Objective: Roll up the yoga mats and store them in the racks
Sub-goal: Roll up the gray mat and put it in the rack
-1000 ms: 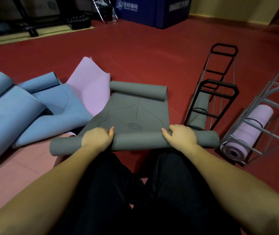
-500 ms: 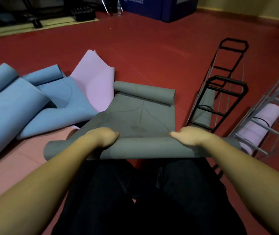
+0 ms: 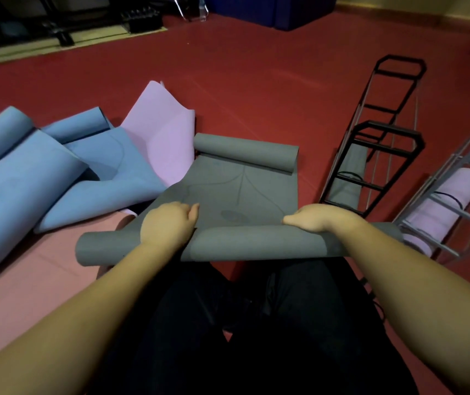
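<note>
A grey yoga mat lies in front of my knees, rolled at both its near and far ends, with a flat stretch between. My left hand and my right hand sit on top of the near roll, fingers curled over its far side. A black wire rack lies on the floor to the right with a grey rolled mat inside. Beside it a grey metal rack holds a rolled pink mat.
To the left lie blue mats, a lilac mat and a flat pink mat, partly overlapping. Red floor stretches ahead. Dark gym gear and a blue box stand along the far wall.
The near roll has grown thicker and moved forward under both hands, shortening the flat stretch. My view has shifted slightly forward and up.
</note>
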A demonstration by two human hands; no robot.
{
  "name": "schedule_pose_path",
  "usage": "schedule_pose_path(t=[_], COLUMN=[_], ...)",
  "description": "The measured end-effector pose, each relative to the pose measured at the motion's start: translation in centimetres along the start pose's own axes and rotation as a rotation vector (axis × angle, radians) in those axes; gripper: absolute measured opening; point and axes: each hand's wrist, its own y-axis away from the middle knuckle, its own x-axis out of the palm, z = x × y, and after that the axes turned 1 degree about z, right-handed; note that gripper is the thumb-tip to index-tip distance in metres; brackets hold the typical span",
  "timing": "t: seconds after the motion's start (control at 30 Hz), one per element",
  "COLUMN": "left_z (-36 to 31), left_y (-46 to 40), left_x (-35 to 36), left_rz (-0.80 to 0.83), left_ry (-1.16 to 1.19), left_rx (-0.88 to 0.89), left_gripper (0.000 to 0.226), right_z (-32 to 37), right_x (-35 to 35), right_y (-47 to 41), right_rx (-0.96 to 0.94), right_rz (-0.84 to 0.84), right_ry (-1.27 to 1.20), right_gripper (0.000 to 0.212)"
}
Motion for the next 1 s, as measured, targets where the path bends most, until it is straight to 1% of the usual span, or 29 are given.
schedule_pose_path(t=[0.1, 0.17, 0.33, 0.4, 0.53, 0.6, 0.67, 0.73, 0.83, 0.93, 1.0], left_z=[0.0, 0.5, 1.1, 1.3, 1.2, 0.8, 0.6, 0.5, 0.4, 0.2, 0.0], left_y=[1.4, 2.5, 3.5, 2.7, 1.3, 0.9, 0.5, 0.0, -1.1, -1.8, -2.2], left_x=[0.9, 2.1, 3.7, 3.6, 2.8, 2.4, 2.3, 2.3, 1.8, 1.4, 1.1], left_rz=[-0.098, -0.152, -0.197, -0.169, -0.056, -0.043, -0.037, 0.002, 0.108, 0.184, 0.220], left_ry=[-0.012, -0.017, -0.085, -0.085, -0.095, -0.102, -0.106, -0.101, -0.071, -0.071, -0.060], left_rx=[0.060, 0.088, 0.131, 0.108, 0.105, 0.117, 0.116, 0.102, 0.058, 0.026, 0.010], left_gripper=[0.061, 0.058, 0.052, 0.056, 0.072, 0.079, 0.075, 0.067, 0.070, 0.075, 0.077], right_z=[0.0, 0.4, 1.5, 1.5, 0.7, 0.3, -0.3, -1.1, -1.8, -1.5, -1.4], right_x=[-0.4, -0.7, -0.9, -0.7, -0.1, 0.4, 1.0, 2.2, 4.4, 6.5, 6.7], right_y=[-0.4, -0.6, -1.5, -2.3, -3.1, -2.4, -1.8, -1.4, -0.8, -0.3, -0.2], right_rx=[0.026, 0.015, 0.015, 0.018, -0.015, -0.043, -0.070, -0.105, -0.177, -0.220, -0.202], right_rz=[0.025, 0.059, 0.101, 0.022, -0.286, -0.452, -0.573, -0.652, -0.793, -0.853, -0.873], right_ry=[-0.031, -0.029, 0.031, 0.038, 0.137, 0.184, 0.173, 0.136, 0.113, 0.169, 0.159], right_gripper=[0.055, 0.050, 0.044, 0.046, 0.058, 0.062, 0.061, 0.056, 0.042, 0.045, 0.048])
